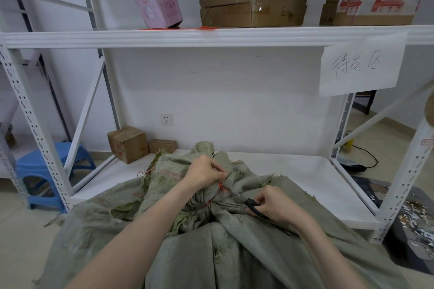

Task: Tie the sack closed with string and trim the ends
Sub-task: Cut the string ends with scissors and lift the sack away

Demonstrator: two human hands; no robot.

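My left hand point(204, 175) pinches the red string point(222, 185) just above the gathered neck of the sack point(234, 253). Right of that neck, my right hand point(273, 204) grips black scissors point(254, 209), long axis slanting up-left, tips toward the string.

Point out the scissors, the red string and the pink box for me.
scissors point(253, 208), head view, on the black handles.
red string point(221, 186), head view, on the strand by the knot.
pink box point(170, 7), head view, on its right face.
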